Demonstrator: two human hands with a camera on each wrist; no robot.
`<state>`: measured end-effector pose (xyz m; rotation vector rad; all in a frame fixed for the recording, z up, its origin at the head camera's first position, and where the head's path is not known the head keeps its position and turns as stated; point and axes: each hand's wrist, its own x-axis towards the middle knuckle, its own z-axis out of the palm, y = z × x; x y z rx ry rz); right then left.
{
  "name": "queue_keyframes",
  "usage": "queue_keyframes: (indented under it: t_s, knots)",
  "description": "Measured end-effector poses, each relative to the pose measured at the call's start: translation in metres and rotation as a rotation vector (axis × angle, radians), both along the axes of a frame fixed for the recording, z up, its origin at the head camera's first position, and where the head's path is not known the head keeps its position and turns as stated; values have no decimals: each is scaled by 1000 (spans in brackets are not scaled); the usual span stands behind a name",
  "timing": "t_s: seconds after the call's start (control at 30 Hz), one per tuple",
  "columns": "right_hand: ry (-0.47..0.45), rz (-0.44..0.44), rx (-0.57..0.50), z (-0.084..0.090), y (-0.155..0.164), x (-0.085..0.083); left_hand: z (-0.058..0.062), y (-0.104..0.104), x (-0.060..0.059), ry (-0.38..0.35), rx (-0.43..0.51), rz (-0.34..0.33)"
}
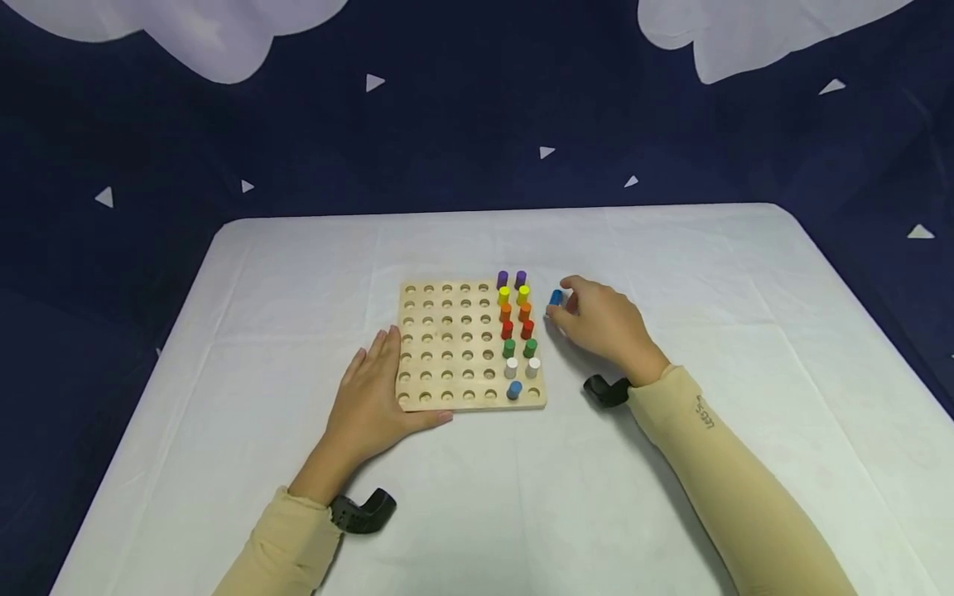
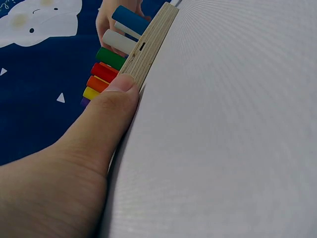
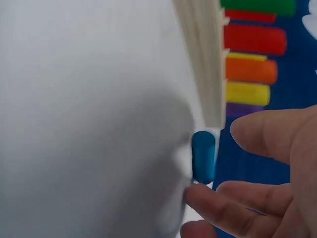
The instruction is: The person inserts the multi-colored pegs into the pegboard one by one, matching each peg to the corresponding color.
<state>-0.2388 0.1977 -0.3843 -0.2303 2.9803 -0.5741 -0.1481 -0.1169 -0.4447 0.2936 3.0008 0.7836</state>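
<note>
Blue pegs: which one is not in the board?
The blue peg at the right hand, off the board's right edge; the other blue peg stands in the front row.

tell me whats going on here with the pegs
A person works at a wooden pegboard on a white table. The left hand rests flat against the board's left edge. The right hand pinches a blue peg just right of the board. Two columns of coloured pegs already stand at its right side.

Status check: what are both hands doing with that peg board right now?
Left hand flat, steadying the wooden board. Right hand at the loose blue peg beside the board, grip unclear. Nothing in the way.
</note>
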Motion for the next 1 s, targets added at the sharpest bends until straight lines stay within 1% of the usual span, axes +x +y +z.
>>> queue_keyframes:
  t_s: [0.1,0.23,0.37,0.5,0.6,0.73,0.87,1.0]
  knots:
    - [-21,-10,45,0,-1,-10,-1,0,0,1,3,-3]
    - [-68,0,86,3,-3,-13,-1,0,0,3,2,-6]
    - [-93,25,81,2,-4,-12,-3,0,-1,12,0,-7]
    - [-83,32,54,-1,-1,-10,-3,-1,-1,14,2,-5]
    - [-72,32,23,-1,2,-4,-3,-2,-1,16,4,-6]
    - [-44,47,-6,1,7,10,-3,-2,-1,18,3,-4]
    - [-1,74,-33,5,10,28,-2,-1,-1,19,4,-5]
    - [42,135,-73,11,9,50,-2,-1,-1,18,4,-8]
